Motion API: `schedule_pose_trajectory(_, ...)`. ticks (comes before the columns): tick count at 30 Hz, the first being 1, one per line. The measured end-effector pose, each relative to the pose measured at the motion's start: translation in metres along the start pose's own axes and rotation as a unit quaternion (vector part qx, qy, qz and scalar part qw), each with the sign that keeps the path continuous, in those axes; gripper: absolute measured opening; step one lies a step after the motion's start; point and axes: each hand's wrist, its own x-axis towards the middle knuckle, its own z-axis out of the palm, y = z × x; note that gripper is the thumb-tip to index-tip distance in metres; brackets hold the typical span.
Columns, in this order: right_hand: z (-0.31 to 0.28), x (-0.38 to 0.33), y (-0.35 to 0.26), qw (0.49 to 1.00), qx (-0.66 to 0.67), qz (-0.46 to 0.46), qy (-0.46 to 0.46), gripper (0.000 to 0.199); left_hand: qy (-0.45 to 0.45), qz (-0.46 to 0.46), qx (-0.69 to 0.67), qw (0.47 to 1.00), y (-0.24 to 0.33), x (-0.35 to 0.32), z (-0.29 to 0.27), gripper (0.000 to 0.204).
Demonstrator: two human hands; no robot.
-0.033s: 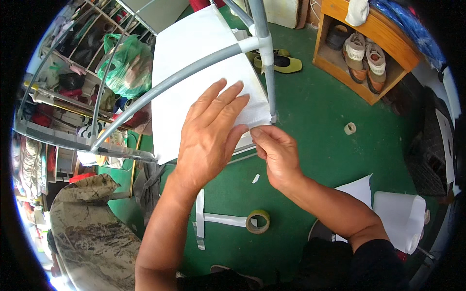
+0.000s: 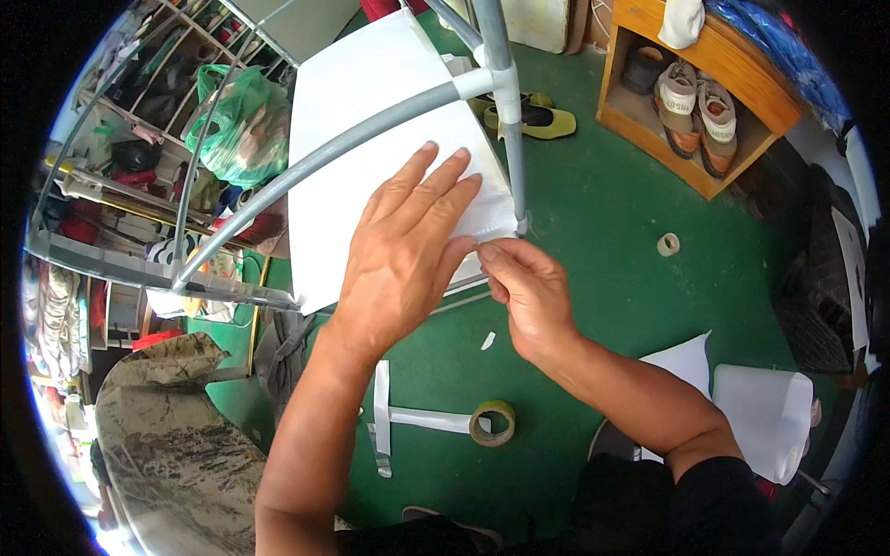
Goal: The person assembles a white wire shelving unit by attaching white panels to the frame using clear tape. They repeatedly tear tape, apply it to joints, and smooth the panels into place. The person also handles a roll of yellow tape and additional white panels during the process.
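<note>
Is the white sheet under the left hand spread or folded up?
Spread: the white sheet lies broad and mostly flat beneath the left hand.

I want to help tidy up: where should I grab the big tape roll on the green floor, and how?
Probably best: pinch the right wall of the tape roll, coming from above, one fingertip inside the hole. Its round opening faces up, and the white strip meets it from the left, so the right side looks freer.

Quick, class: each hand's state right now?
Left hand: open, palm down on the white rectangular sheet.
Right hand: pinched closed near the sheet's corner; anything held unclear.
</note>
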Motion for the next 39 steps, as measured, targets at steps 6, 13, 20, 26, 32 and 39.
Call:
schedule_pose_trajectory(6,0.001,0.0,0.001,1.0,0.005,0.003,0.0,0.017,-0.086,0.009,0.065,0.994,-0.012,0.006,0.019,0.062)
schedule_pose_trajectory(13,-0.001,0.005,0.005,1.0,0.013,-0.001,-0.025,0.016,-0.097,0.015,0.046,0.994,-0.015,0.007,0.027,0.065)
schedule_pose_trajectory(20,-0.006,0.014,0.016,0.993,0.094,0.031,-0.065,0.019,-0.095,0.027,0.047,0.994,-0.015,0.007,0.036,0.062)
schedule_pose_trajectory(26,-0.009,0.007,0.01,0.995,0.059,0.061,-0.048,0.016,-0.066,0.033,0.08,0.994,-0.014,0.005,0.045,0.061)
schedule_pose_trajectory(32,-0.046,0.01,-0.007,0.977,-0.154,-0.148,-0.029,0.013,-0.006,0.042,0.099,0.994,-0.014,0.0,0.055,0.057)
schedule_pose_trajectory(39,-0.04,0.038,-0.021,0.81,-0.462,-0.359,-0.029,0.04,0.009,0.046,0.162,0.986,-0.01,-0.006,0.057,0.054)
